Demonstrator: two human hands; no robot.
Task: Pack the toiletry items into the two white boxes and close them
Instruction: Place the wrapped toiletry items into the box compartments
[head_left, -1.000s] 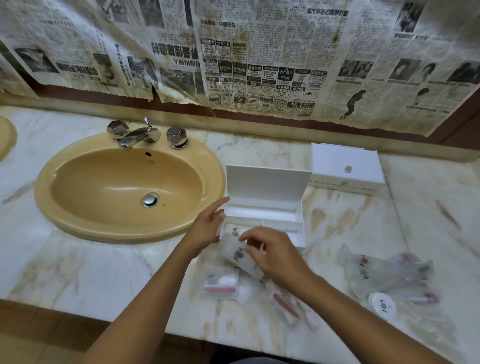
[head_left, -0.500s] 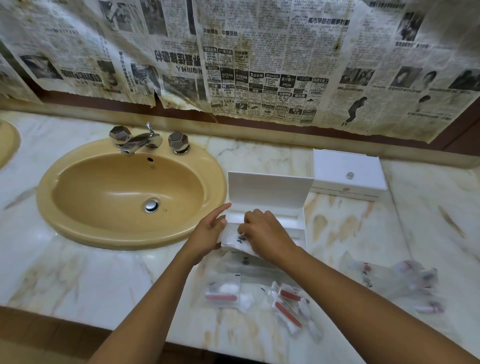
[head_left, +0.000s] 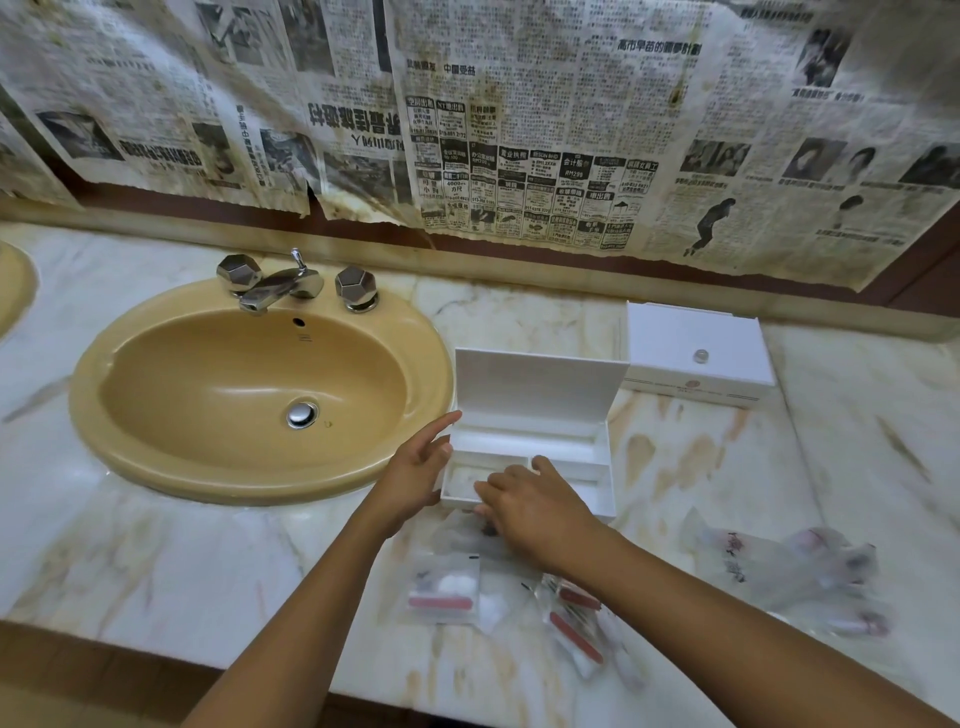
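Note:
An open white box (head_left: 605, 470) stands on the marble counter with its lid (head_left: 537, 387) upright and dividers inside. My left hand (head_left: 418, 467) rests against the box's left side, its fingers straight. My right hand (head_left: 535, 506) is at the box's front edge, and its fingers curl down onto a clear packet (head_left: 470, 538) lying just in front. A second white box (head_left: 696, 353) sits closed at the back right. Two more clear packets with red and white items (head_left: 444, 592) (head_left: 574, 623) lie nearer to me.
A tan sink (head_left: 249, 395) with a chrome faucet (head_left: 280, 283) lies left of the open box. A pile of clear toiletry packets (head_left: 779, 566) sits on the counter at the right. Newspaper covers the wall behind. The counter's front edge runs below the packets.
My right hand carried a clear packet up into the open box, then drew back to its front edge onto another packet. My left hand stayed on the box's left side.

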